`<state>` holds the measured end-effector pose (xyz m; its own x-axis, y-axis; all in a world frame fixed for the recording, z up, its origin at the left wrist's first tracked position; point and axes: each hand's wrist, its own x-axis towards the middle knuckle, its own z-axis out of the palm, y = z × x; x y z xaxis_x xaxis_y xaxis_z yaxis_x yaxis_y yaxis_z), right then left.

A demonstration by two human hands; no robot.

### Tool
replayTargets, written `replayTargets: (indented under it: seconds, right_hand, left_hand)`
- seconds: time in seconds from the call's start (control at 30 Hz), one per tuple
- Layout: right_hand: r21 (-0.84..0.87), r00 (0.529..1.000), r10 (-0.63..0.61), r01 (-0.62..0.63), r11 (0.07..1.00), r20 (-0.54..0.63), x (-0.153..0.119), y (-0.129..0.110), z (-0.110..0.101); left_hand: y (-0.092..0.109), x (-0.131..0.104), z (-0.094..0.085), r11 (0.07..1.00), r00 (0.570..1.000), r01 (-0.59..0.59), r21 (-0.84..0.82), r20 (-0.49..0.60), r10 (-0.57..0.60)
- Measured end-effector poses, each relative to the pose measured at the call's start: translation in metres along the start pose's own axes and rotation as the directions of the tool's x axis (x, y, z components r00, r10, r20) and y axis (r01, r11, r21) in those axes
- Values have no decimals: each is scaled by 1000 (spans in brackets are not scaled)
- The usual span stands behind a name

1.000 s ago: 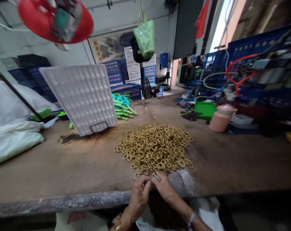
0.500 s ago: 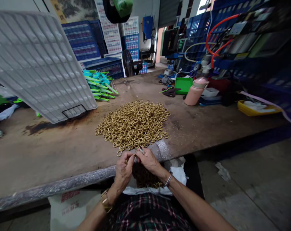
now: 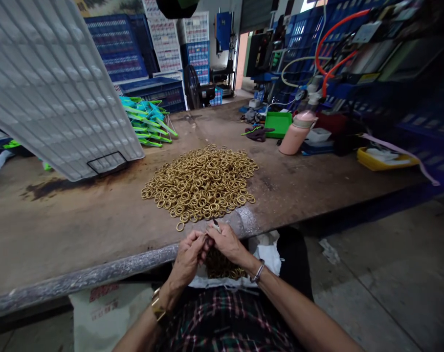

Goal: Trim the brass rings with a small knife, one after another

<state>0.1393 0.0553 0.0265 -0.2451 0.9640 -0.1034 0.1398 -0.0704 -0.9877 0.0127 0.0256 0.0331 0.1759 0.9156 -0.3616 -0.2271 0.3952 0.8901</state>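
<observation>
A broad heap of gold-coloured rings (image 3: 203,181) lies on the worktable, and one loose ring (image 3: 180,226) sits at its near edge. Just in front of the table edge, my left hand (image 3: 187,256) is closed, its thumb and fingers pinching a gold-coloured ring that is mostly hidden. Against those fingertips works my right hand (image 3: 227,244), also closed, around a small tool (image 3: 216,226) with a pale body and dark pointed tip; its exact kind is unclear. Below both hands, over my lap, more rings (image 3: 225,266) lie in an open white bag (image 3: 269,259).
A pale ribbed plastic crate (image 3: 64,93) leans on the table at left, beside green and blue plastic pieces (image 3: 148,122). At right stand a pink bottle (image 3: 297,134), a green tray (image 3: 278,124) and a yellow tray (image 3: 385,159). Stacked crates (image 3: 114,49) fill the back.
The view has tilted down slightly, so the scene sits higher. My left fingers have curled closer to the right hand, and the ring shows less. Both hands stay together.
</observation>
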Motion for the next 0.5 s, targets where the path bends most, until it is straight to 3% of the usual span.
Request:
replayTargets:
  seconds: [0.07, 0.17, 0.3, 0.5]
  right_hand:
    - [-32, 999, 9, -10, 999, -33, -2, 3, -1]
    - [-233, 994, -55, 31, 972, -96, -7, 9, -2]
    - [-525, 988, -150, 150, 838, 43, -18, 15, -2]
    - [-726, 981, -145, 191, 661, 127, -25, 11, 2]
  left_hand:
    - [-2, -2, 0, 998, 1000, 3, -56, 3, -3]
    - [-4, -4, -1, 996, 1000, 3, -95, -14, -5]
    - [-5, -5, -2, 998, 999, -30, -57, -18, 29]
    - [-11, -7, -5, 998, 998, -55, 41, -10, 56]
